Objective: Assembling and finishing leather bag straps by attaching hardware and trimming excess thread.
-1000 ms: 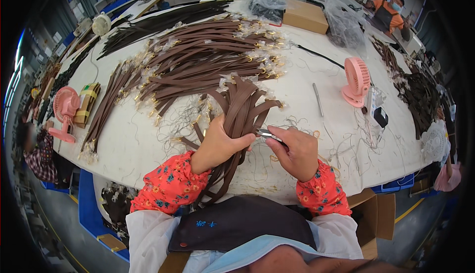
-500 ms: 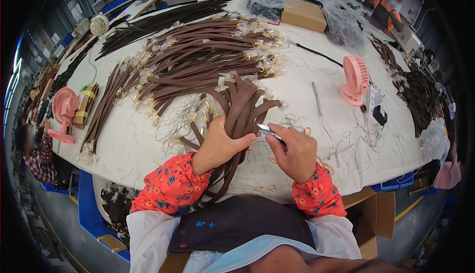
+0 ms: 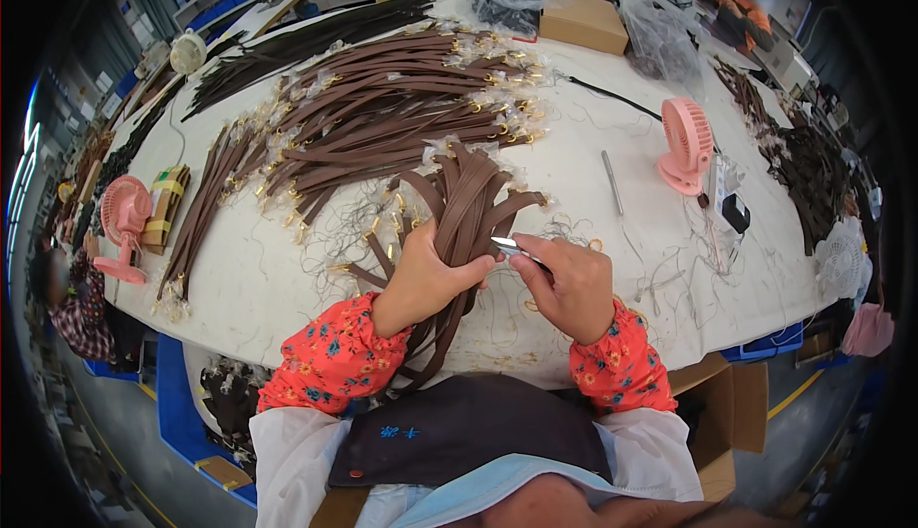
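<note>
My left hand (image 3: 432, 279) is closed around a bundle of brown leather-like straps (image 3: 469, 193), whose folded upper ends fan out above the hand and whose lower lengths hang toward my apron. Its thumb presses across the straps, pointing right. My right hand (image 3: 571, 286) grips small thread snips (image 3: 507, 245) with bright metal blades; the handle is mostly hidden in the fingers. The blade tips point left, right beside the bundle and just above my left thumb. Whether they touch a strap or a thread, I cannot make out.
Beyond the bundle lies a large pile of brown straps (image 3: 382, 117) with gold-coloured clasps in clear wrapping. Pink fans stand left (image 3: 125, 227) and right (image 3: 687, 145). A metal rod-like tool (image 3: 612, 182), a cardboard box (image 3: 584, 23) and loose threads (image 3: 669, 279) lie on the white table.
The snips have tilted slightly in my right hand, their tips shifting a little left and up. My left hand keeps its hold on the straps.
</note>
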The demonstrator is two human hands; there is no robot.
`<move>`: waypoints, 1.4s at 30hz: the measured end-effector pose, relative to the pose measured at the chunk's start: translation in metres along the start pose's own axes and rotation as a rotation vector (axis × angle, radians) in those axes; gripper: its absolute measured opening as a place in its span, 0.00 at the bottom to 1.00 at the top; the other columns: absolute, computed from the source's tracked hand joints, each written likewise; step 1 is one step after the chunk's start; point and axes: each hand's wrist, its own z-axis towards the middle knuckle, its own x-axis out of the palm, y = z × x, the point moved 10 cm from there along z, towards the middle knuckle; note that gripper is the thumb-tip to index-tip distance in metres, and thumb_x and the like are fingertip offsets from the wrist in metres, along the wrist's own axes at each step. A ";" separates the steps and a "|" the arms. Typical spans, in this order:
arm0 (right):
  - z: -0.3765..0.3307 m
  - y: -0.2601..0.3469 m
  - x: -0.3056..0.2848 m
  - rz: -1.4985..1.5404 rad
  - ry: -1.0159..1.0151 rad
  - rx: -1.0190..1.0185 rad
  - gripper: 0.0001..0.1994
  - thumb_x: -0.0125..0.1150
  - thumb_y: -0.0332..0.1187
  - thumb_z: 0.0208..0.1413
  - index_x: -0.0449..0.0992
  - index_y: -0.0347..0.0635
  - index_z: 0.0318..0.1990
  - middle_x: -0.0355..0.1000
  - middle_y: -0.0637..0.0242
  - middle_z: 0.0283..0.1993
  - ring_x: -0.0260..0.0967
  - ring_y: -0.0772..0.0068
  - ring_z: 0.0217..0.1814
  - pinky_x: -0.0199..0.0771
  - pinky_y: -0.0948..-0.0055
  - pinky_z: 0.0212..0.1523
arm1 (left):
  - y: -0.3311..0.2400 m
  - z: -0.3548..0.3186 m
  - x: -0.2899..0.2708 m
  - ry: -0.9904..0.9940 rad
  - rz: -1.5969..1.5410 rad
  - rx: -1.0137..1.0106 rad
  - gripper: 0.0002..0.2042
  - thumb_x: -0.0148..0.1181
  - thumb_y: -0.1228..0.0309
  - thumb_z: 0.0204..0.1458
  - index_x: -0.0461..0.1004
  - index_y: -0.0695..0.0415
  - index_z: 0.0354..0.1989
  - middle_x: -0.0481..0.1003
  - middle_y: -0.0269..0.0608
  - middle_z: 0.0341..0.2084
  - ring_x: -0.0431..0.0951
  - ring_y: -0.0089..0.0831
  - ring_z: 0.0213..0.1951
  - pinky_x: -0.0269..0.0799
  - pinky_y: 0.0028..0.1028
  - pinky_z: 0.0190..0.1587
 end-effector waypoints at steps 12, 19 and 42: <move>0.008 0.004 -0.003 -0.034 0.077 -0.014 0.07 0.64 0.32 0.51 0.77 0.46 0.38 0.70 0.68 0.20 0.65 0.69 0.16 0.61 0.71 0.18 | -0.005 -0.001 0.004 0.033 -0.053 -0.030 0.15 0.64 0.77 0.48 0.69 0.66 0.44 0.76 0.38 0.29 0.76 0.22 0.24 0.73 0.22 0.28; 0.009 0.001 0.001 0.002 0.083 0.014 0.06 0.63 0.35 0.52 0.77 0.48 0.36 0.69 0.67 0.19 0.68 0.64 0.19 0.64 0.66 0.19 | -0.007 -0.002 0.004 0.036 -0.069 -0.038 0.17 0.63 0.78 0.47 0.67 0.68 0.45 0.78 0.40 0.30 0.76 0.21 0.26 0.72 0.22 0.30; 0.013 -0.030 0.033 0.520 0.081 0.045 0.15 0.61 0.21 0.47 0.74 0.43 0.44 0.76 0.63 0.32 0.76 0.66 0.31 0.73 0.74 0.33 | -0.008 -0.002 0.007 0.230 -0.366 -0.186 0.22 0.63 0.77 0.49 0.66 0.64 0.53 0.76 0.43 0.36 0.77 0.27 0.32 0.76 0.27 0.31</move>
